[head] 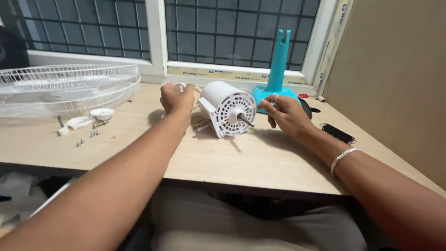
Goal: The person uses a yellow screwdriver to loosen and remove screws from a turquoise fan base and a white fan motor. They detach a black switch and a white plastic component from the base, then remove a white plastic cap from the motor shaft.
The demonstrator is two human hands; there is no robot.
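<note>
Left hand (177, 98) clenched around a small white part, just left of the white fan motor (227, 115). Right hand (284, 115) just right of it, fingers curled, pinching something small; cannot tell what. Motor resting on the tabletop (241, 158) between both hands, shaft (245, 121) pointing toward the right wrist. Both forearms stretched forward. Teal fan stand (277, 69) just beyond the right hand; wire fan guards (65, 88) and screws (88, 137) well left.

Motor housing (227, 109) mid-desk (232, 158), stand (277, 69) behind-right (by window), wire guards (65, 88) far left, screws (88, 137) before them
</note>
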